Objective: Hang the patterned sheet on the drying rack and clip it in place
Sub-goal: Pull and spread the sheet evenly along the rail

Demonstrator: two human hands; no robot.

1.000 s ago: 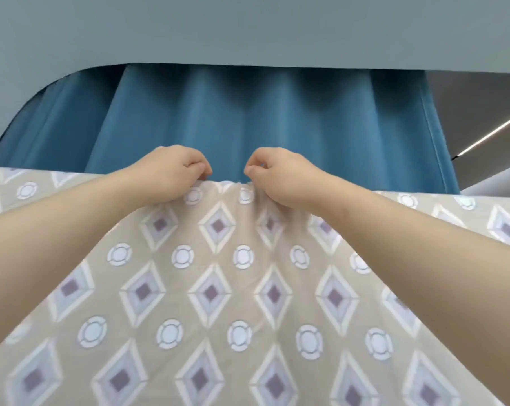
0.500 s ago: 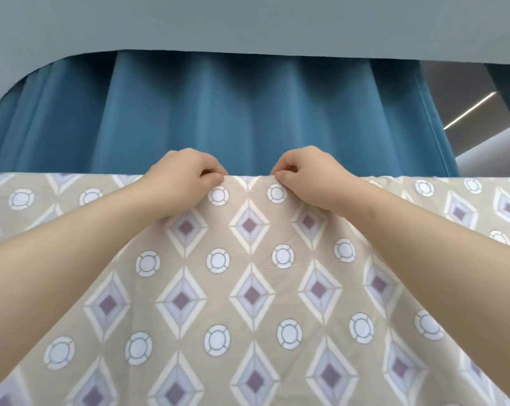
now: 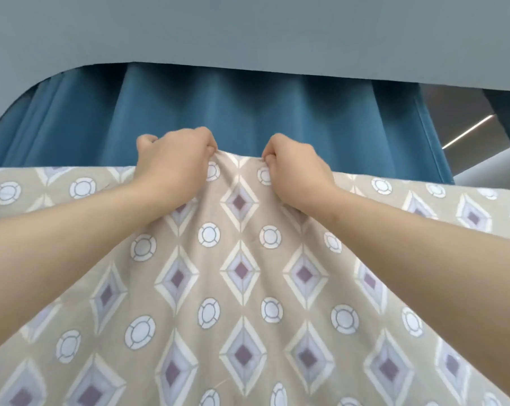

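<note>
The patterned sheet (image 3: 242, 271), beige with purple diamonds and white circles, fills the lower half of the head view and slopes up away from me. My left hand (image 3: 174, 162) grips its top edge left of centre. My right hand (image 3: 294, 171) pinches the same edge a little to the right. Between the two hands the edge is lifted into a small peak above the rest of the sheet's top line. The drying rack and any clips are hidden from view.
A blue pleated curtain (image 3: 248, 118) hangs right behind the sheet. Above it runs a grey ceiling soffit (image 3: 248, 30). At the far right a grey wall with a bright light strip (image 3: 467, 131) shows past the curtain's edge.
Both hands have lifted the middle of the sheet's top edge, so it now peaks between them. The hands stay close together and keep their grip.
</note>
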